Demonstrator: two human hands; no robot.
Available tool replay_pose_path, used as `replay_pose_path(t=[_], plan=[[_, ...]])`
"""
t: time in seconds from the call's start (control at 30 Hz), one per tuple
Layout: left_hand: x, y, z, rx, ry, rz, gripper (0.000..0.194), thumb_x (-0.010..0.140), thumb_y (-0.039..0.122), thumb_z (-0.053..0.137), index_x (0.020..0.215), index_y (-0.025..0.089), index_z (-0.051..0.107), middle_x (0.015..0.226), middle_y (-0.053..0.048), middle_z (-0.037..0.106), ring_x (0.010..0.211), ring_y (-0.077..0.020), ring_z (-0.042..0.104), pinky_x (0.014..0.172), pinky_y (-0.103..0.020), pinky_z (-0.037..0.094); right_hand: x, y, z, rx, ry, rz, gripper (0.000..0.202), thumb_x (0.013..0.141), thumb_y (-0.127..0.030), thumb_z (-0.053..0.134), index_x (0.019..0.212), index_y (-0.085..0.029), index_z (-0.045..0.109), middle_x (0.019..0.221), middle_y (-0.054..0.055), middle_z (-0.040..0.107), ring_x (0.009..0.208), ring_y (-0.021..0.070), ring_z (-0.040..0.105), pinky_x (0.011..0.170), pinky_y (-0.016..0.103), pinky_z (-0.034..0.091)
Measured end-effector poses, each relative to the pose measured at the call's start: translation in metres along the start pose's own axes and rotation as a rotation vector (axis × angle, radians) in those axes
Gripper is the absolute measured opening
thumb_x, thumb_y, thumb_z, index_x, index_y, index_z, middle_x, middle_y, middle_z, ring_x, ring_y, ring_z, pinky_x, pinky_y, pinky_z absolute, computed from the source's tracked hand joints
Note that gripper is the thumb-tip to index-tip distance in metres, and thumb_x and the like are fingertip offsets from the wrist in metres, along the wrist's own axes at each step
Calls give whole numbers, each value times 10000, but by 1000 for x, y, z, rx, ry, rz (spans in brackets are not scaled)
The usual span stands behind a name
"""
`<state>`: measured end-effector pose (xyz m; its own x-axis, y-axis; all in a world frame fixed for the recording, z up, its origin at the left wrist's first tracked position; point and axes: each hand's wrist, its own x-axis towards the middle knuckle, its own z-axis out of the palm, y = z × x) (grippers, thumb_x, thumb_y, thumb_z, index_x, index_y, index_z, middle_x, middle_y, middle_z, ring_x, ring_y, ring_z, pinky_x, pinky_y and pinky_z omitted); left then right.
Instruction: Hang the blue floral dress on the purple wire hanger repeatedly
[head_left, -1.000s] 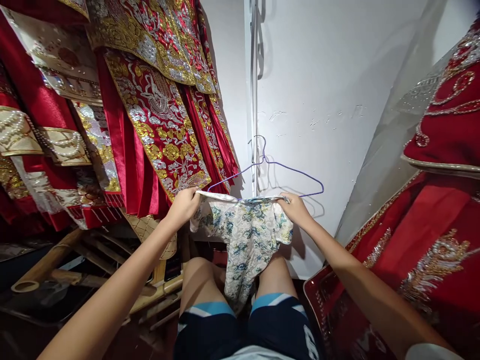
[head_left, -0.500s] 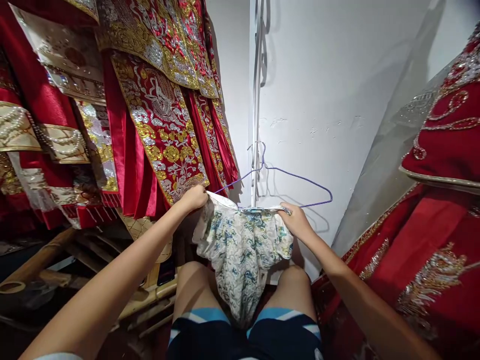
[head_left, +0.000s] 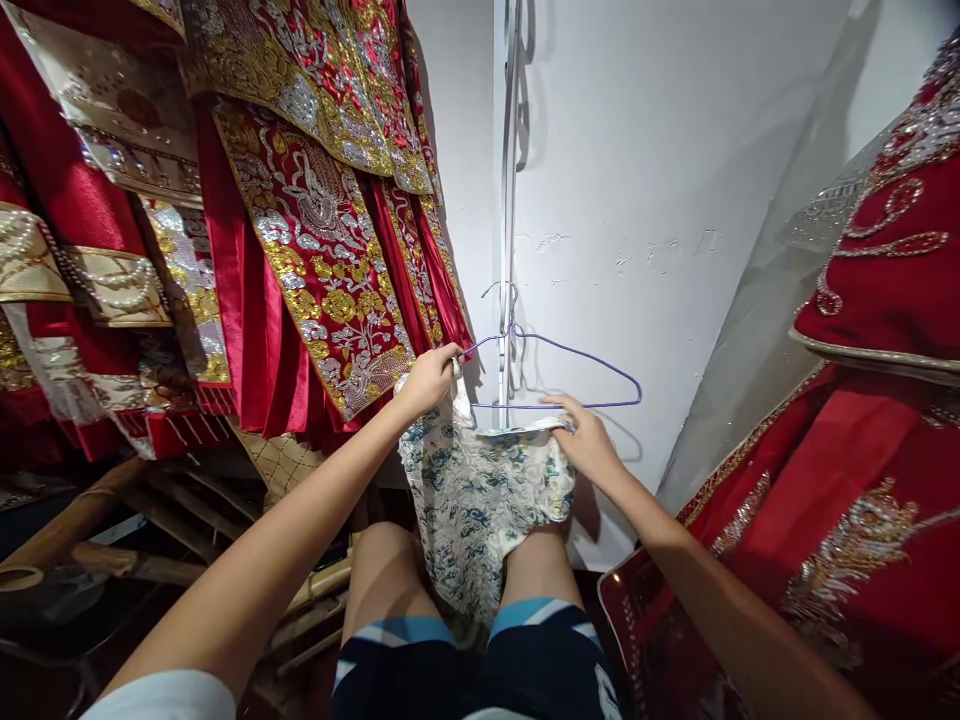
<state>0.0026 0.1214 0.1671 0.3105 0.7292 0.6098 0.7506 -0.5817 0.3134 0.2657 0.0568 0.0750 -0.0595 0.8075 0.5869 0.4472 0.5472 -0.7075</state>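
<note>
A white garment with a blue-green floral print (head_left: 480, 500) hangs between my two hands, its lower part draped down between my knees. My left hand (head_left: 431, 380) pinches its left upper edge, bunched close against the left shoulder of a purple wire hanger (head_left: 581, 351). That end of the hanger is hidden by the hand and cloth. At the opposite side, my right hand (head_left: 586, 438) grips the garment's right upper edge, some fingers reaching over near the hanger's bottom bar. The hanger's right shoulder sticks out bare of cloth, with its hook beside a vertical metal pole (head_left: 506, 200).
Red costumes with gold and silver embroidery (head_left: 322, 220) hang at the left. More red beaded garments (head_left: 885, 300) are at the right. Bamboo poles (head_left: 112, 510) lie low at the left. A white wall (head_left: 637, 180) stands ahead.
My left hand has moved right and up with the garment's left edge, closer to the hanger's shoulder. The hanger has shifted slightly left, and the right hand's fingers have loosened and stretched.
</note>
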Motion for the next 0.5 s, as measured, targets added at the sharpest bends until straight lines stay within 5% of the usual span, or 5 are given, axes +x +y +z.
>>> replay_pose_path(t=[0.1, 0.17, 0.23, 0.37, 0.5], plan=[[0, -7, -5, 91, 27, 42, 355, 794, 119, 365, 975, 156, 668, 883, -95, 692, 838, -248, 616, 784, -336, 459, 5, 4, -31, -101, 229, 54, 750, 720, -214, 572, 1451, -192, 406, 692, -26, 628, 595, 171, 551, 632, 277, 436], [1, -9, -7, 112, 18, 78, 343, 790, 124, 369, 955, 161, 668, 874, -94, 684, 843, -250, 608, 782, -331, 448, 13, 7, -54, -175, 321, 109, 798, 698, -259, 637, 1459, -161, 419, 674, -15, 636, 615, 187, 574, 657, 302, 457], [3, -11, -10, 83, -16, 83, 329, 802, 138, 366, 940, 171, 663, 869, -81, 681, 821, -238, 603, 762, -317, 440, 24, 7, -78, -138, 225, 181, 631, 671, -309, 686, 1277, -142, 621, 722, 33, 680, 711, 218, 625, 707, 326, 478], [6, -21, -18, -33, 113, -118, 282, 836, 189, 374, 953, 183, 631, 809, -48, 664, 742, -207, 591, 683, -290, 420, 41, -5, -108, 248, -285, 398, 393, 652, -481, 768, 829, -131, 743, 791, 115, 734, 758, 263, 679, 698, 348, 514], [7, -40, -22, -80, 296, -381, 109, 762, 257, 560, 832, 180, 592, 754, -32, 630, 705, -183, 557, 649, -272, 390, 50, -17, -92, 496, -285, 357, 547, 754, -674, 635, 918, -161, 730, 830, 99, 747, 800, 267, 706, 742, 375, 551]])
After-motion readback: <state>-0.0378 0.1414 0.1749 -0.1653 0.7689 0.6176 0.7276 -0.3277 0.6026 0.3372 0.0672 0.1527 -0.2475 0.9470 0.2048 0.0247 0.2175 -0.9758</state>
